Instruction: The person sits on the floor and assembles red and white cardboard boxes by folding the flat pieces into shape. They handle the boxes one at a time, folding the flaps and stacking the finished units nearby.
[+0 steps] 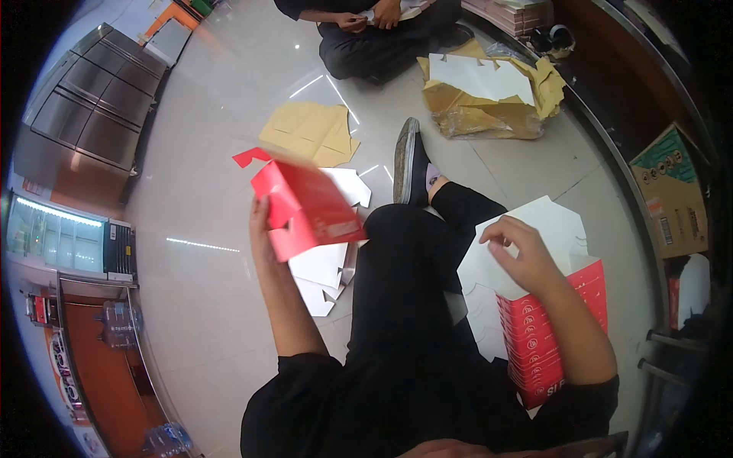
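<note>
My left hand grips a red cardboard box from its left side, fingers partly hidden behind it. The box is folded into shape, with a loose flap at its upper left. My right hand hangs with bent, slightly parted fingers and nothing visible in them. It is over white cardboard sheets. Under my right forearm stands a stack of nested red boxes. White flat cardboard pieces lie on the floor below the held box, left of my leg.
Brown paper lies ahead of the held box. A torn brown package of white sheets stands farther right. Another person sits opposite, hands on something pale. A carton is at the right, a steel fridge at the left.
</note>
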A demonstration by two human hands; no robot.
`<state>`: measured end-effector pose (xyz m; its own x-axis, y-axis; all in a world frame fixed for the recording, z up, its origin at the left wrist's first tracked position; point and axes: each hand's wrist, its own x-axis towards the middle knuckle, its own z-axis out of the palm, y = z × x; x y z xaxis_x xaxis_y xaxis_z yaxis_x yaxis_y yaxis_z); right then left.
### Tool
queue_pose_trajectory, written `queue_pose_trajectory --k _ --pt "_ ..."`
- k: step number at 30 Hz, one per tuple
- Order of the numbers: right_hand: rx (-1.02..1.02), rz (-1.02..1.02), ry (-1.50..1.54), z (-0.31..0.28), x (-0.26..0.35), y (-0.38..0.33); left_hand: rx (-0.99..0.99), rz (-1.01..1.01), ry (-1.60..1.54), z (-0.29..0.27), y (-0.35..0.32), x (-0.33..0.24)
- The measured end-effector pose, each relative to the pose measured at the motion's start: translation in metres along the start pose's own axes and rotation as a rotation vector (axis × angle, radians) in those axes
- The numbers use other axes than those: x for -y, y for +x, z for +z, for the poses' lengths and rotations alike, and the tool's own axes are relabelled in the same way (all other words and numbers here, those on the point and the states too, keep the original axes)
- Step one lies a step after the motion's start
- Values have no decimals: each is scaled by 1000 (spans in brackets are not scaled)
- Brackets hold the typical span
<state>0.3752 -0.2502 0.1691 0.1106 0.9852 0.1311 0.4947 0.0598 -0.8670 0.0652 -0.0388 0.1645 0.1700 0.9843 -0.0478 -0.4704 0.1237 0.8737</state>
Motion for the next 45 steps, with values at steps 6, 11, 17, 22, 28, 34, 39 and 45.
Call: queue_pose_trajectory --k 6,11,17,22,28,34,39,45 --pt "-115 -530 -380 8 16 2 349 -206 -334 114 -50 47" --pt "-282 -679 -414 -3 11 -8 444 -268 -308 161 -83 78" --pt "-219 -643 -439 -15 9 -18 509 -319 -297 165 -81 76" --pt "-152 -677 -384 -9 13 -15 568 -334 -347 146 -73 64" --pt "-353 -709 -244 -6 8 -13 531 -191 -90 150 -75 58" --pt "-414 -676 -501 -13 14 -18 512 31 -37 160 -101 69" --pt "-423 -579 -526 -16 15 -15 451 103 -27 170 -114 74" --pt "-481 -548 -355 -6 14 -10 483 83 -89 172 -120 91"
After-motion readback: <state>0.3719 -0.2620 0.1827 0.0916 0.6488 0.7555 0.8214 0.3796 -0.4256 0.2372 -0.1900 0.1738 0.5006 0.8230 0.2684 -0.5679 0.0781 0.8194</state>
